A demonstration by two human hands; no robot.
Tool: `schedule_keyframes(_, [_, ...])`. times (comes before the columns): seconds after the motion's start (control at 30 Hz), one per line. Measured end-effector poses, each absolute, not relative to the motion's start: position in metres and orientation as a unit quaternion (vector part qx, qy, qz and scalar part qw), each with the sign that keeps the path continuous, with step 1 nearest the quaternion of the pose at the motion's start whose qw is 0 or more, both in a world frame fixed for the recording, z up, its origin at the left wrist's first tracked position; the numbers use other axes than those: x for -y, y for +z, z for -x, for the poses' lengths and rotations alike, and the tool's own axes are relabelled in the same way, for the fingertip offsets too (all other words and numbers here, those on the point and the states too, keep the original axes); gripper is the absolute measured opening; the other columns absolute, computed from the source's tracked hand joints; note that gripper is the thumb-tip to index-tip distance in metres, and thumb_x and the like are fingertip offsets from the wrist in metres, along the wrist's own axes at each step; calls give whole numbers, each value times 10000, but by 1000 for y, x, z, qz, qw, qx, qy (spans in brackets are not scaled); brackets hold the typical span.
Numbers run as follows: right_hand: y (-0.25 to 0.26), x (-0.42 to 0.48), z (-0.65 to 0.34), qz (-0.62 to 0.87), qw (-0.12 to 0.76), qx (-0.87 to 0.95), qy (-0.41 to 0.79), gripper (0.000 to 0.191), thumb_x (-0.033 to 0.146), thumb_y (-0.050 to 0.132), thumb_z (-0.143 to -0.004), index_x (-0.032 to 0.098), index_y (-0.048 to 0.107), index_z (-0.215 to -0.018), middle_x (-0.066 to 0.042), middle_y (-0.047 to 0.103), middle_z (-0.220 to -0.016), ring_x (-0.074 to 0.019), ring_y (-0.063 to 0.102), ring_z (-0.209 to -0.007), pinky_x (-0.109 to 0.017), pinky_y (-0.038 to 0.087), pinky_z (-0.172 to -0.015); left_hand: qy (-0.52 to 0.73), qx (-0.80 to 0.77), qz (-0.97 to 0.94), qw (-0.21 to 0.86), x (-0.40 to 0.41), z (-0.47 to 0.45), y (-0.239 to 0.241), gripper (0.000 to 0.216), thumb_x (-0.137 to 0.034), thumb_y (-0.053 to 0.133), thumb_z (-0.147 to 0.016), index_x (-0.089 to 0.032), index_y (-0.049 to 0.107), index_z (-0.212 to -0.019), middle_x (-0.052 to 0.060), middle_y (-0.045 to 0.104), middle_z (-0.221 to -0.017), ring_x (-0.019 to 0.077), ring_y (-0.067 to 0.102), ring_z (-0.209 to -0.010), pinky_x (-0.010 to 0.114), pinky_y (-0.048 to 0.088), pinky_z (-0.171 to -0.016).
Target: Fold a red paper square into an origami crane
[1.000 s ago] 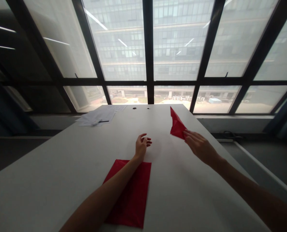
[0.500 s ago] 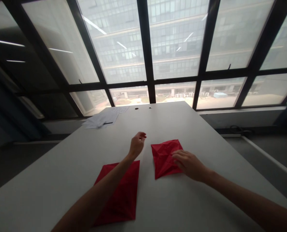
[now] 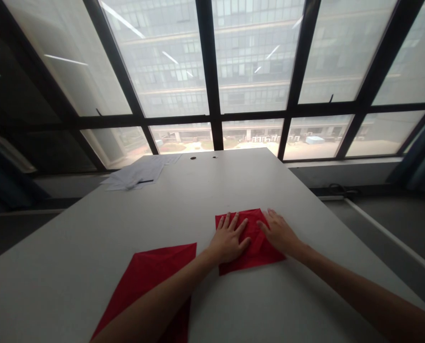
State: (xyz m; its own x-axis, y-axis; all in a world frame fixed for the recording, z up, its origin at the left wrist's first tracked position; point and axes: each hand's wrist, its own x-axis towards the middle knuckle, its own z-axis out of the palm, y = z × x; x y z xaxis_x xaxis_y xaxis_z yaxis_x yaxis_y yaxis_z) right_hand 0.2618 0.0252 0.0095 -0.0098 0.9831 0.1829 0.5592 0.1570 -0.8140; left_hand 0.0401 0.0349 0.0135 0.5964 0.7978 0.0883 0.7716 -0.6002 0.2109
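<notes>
A creased red paper square (image 3: 256, 245) lies flat on the white table (image 3: 234, 186), right of centre. My left hand (image 3: 228, 240) presses flat on its left half with the fingers spread. My right hand (image 3: 278, 232) lies flat on its right edge, fingers stretched out. Both hands are open and hold nothing. A second, larger red sheet (image 3: 146, 281) lies at the near left, partly under my left forearm.
A loose stack of white papers with a dark pen (image 3: 136, 175) sits at the table's far left corner. Two small round holes (image 3: 203, 157) mark the far edge. Large dark-framed windows stand behind the table, and the floor drops away on the right.
My right hand brought the red paper down from the air and laid it flat on the table. My left hand, earlier raised and curled, has come down onto the paper.
</notes>
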Motion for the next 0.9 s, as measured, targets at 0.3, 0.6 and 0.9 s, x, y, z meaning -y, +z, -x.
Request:
schedule_keyframes(0.3, [20, -101, -239, 410, 581, 203, 673, 512, 476, 205, -1030, 134, 583, -983, -188, 706, -965, -249, 714, -924, -431, 587, -809, 71, -449, -890, 42, -34, -42, 12, 694, -634, 327, -948, -282, 262, -1543, 70, 201, -1623, 375, 97, -1495, 553, 123, -1196])
schedule_keyframes(0.6, [24, -101, -224, 384, 683, 174, 597, 451, 444, 222, -1012, 214, 601, -929, -85, 710, -983, -174, 674, -1010, -348, 553, -936, 94, -443, -888, 78, -35, -42, 10, 696, -633, 348, -937, -290, 276, -1538, 69, 195, -1625, 372, 83, -1497, 549, 87, -1198])
schedule_keyframes(0.9, [11, -55, -249, 415, 728, 217, 501, 327, 410, 345, -975, 212, 605, -972, -101, 653, -1222, -196, 552, -1255, -410, 440, -1087, 135, -443, -877, 124, -37, -42, 8, 704, -638, 389, -915, -276, 340, -1516, 68, 201, -1623, 379, 86, -1496, 550, 57, -1198])
